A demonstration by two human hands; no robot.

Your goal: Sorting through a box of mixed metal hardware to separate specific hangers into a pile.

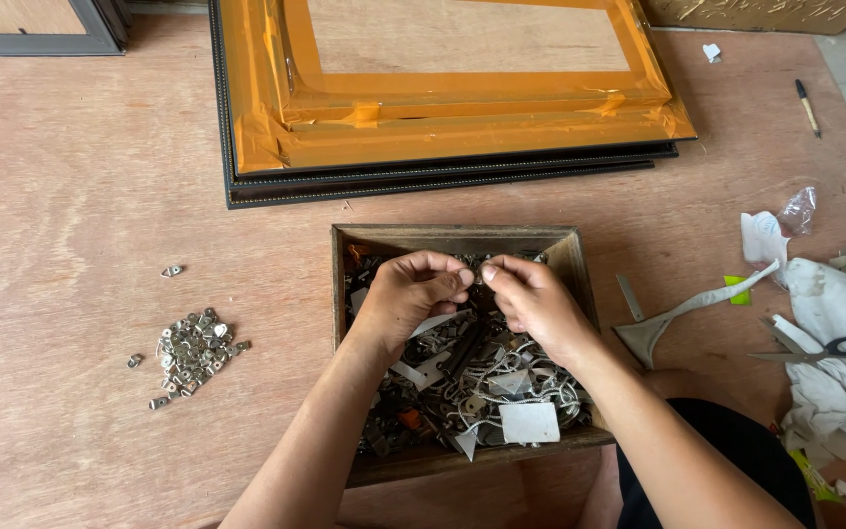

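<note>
A shallow wooden box (570, 257) in the middle of the table holds several small metal parts, white tags and string. Both my hands hover over its far half, fingertips meeting. My left hand (411, 294) and my right hand (531, 297) pinch a small metal piece (475, 278) together between thumbs and forefingers. The piece is mostly hidden by my fingers. A pile of small silver metal hangers (193, 351) lies on the table to the left of the box, with a single one (171, 271) farther up.
A stack of picture frames (443, 118) wrapped in orange tape lies beyond the box. To the right are a putty knife (682, 315), scissors (820, 351), white rags (834, 323), a plastic wrapper (797, 211) and a pen (808, 106). Another frame corner (41, 27) sits top left.
</note>
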